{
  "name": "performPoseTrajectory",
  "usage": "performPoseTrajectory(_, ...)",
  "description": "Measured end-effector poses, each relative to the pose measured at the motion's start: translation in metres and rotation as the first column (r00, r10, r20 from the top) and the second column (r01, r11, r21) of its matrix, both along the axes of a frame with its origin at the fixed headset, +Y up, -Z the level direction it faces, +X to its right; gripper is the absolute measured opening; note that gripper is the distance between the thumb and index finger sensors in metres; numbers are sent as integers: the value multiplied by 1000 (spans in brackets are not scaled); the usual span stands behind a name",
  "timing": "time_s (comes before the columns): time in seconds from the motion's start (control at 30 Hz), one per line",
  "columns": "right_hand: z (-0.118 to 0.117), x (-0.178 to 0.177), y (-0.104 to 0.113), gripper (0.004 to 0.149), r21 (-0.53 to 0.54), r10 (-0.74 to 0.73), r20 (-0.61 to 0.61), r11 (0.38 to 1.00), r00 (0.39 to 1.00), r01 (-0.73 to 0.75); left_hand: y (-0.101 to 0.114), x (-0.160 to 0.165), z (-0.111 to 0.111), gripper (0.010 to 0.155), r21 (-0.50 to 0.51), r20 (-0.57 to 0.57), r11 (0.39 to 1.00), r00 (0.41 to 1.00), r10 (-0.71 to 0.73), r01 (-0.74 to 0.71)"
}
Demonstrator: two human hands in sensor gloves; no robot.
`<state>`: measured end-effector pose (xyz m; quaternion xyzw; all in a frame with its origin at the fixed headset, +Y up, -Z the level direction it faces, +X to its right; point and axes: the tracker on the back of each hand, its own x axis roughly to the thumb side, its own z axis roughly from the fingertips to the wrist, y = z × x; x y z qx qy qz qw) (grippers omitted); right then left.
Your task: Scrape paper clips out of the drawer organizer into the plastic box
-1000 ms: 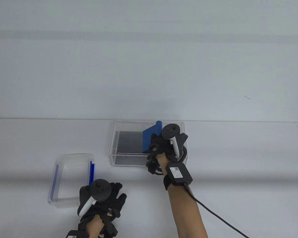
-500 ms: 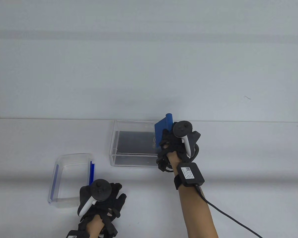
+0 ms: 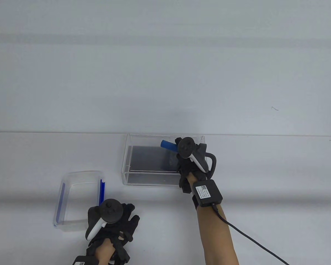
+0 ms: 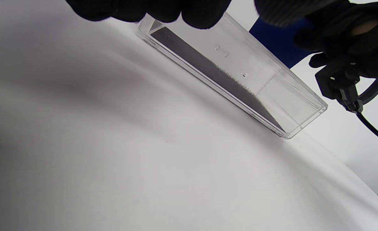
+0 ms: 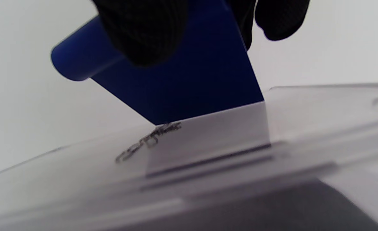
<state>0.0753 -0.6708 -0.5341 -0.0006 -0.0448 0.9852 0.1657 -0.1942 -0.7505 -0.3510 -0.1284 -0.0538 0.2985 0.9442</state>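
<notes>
Still early: right hand (image 3: 188,161) fingers grip blue scraper (image 5: 189,86) inside drawer organizer (image 3: 143,176); paper clips (image 5: 148,141) at blade edge. Plastic box (image 3: 71,198) looks empty, near left. Left hand (image 3: 111,220) rests on table (image 3: 264,179), fingers spread.

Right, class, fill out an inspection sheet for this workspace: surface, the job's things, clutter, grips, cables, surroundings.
Surface: white table, rounded corners.
Job's things: clear drawer organizer with a dark floor at centre; blue scraper inside it, blade edge down beside a few paper clips; plastic box with blue clasps, open, at front left.
Clutter: nothing seen.
Grips: right hand grips the scraper inside the organizer; left hand rests on the table beside the plastic box, holding nothing.
Cables: black cable runs from the right wrist unit off the bottom edge.
Surroundings: plain pale wall with a small mark at right.
</notes>
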Motion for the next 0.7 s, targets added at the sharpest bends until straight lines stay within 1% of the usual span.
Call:
performPoseTrajectory(0.03, 1, 0, 0, 65, 9, 5, -9, 1000, 1000, -5, 0, 0, 0, 68, 1, 0, 1000, 1000, 0, 0)
performPoseTrajectory(0.17, 9, 0, 5, 65, -32, 1, -92, 999, 996, -4, 0, 0, 0, 68, -1, 2, 1000, 1000, -5, 5)
performPoseTrajectory(0.37, 31, -1, 8, 64, -71, -40, -185, 997, 982, 27, 0, 4, 1, 68, 1, 14, 1000, 1000, -14, 14)
performPoseTrajectory(0.53, 48, -2, 10, 64, -86, -54, -220, 996, 974, 36, 1, 7, 1, 68, 5, 24, 1000, 1000, -17, 17)
performPoseTrajectory(0.7, 58, -4, 9, 64, -99, -62, -217, 994, 974, 42, 1, 9, 1, 68, 3, 33, 1000, 999, -17, 17)
